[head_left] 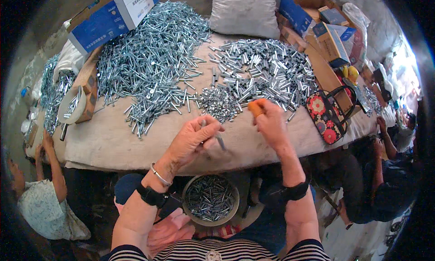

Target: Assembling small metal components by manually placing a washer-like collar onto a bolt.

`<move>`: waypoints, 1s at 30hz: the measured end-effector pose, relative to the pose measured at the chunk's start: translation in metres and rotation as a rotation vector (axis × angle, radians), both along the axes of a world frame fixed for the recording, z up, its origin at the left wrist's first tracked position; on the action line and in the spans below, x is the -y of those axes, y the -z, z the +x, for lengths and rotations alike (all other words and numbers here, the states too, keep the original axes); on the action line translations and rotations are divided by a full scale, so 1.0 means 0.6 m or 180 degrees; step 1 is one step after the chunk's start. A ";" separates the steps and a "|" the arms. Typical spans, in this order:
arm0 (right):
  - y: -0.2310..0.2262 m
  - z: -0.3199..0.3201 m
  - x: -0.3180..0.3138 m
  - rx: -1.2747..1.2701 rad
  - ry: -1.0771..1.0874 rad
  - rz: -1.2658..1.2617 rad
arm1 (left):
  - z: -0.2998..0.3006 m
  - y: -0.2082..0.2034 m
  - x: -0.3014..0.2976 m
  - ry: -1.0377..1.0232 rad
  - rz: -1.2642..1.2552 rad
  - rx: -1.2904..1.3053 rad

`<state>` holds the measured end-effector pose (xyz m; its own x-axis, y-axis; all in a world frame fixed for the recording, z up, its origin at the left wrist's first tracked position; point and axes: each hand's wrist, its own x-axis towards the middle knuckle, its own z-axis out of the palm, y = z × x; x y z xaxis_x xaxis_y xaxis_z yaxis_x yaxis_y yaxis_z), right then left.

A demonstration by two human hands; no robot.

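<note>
My left hand (192,141) is closed on a slim metal bolt (220,142), whose blurred shank sticks out past the fingers toward the right. Another bit of metal shows by the thumb. Right of it, my right hand (272,125) hovers over the cloth with its fingers curled together; an orange cover (256,108) wraps one finger. Whatever lies between those fingertips is hidden. Just beyond my hands lies a small heap of shiny nuts (219,103). Farther off are a large heap of long bolts (149,52) at left and a heap of metal sleeves (272,71) at right.
A bowl of metal pieces (210,177) stands below the table edge between my knees. A floral bag (327,118) sits at right, by cardboard boxes (331,43). A white sack (244,12) stands behind the heaps. Other people's arms (52,163) reach in at left and right.
</note>
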<state>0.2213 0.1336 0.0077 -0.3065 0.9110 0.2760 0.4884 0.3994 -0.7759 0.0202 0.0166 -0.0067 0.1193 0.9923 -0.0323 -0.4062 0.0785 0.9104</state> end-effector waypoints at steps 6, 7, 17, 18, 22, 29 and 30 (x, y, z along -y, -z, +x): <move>0.015 0.065 -0.049 0.0999 0.0588 0.0572 | 0.006 -0.015 0.002 0.0110 -0.0321 0.0016; 0.022 0.066 -0.050 0.1288 0.0590 0.0696 | 0.007 -0.013 0.002 0.0106 -0.0322 0.0017; 0.023 0.030 -0.030 0.1026 0.0262 0.1338 | 0.005 -0.010 0.000 -0.0351 -0.0398 -0.0055; 0.003 0.016 -0.016 0.0123 -0.0016 0.0169 | 0.003 -0.012 0.003 -0.0393 -0.0434 -0.0083; 0.002 -0.012 0.010 -0.1734 -0.1074 -0.1595 | 0.007 -0.005 -0.004 -0.0331 -0.0363 0.0152; 0.007 -0.031 0.024 -0.2168 -0.1351 -0.1813 | 0.013 -0.005 -0.005 -0.0197 0.0013 0.0082; 0.009 -0.035 0.027 -0.2170 -0.1358 -0.1825 | 0.013 -0.004 -0.004 -0.0188 0.0013 0.0052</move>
<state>0.2005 0.1173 0.0025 -0.5797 0.8121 0.0670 -0.2328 -0.0863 -0.9687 0.0277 0.0189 -0.0046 0.0611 0.9978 -0.0266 -0.4247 0.0501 0.9039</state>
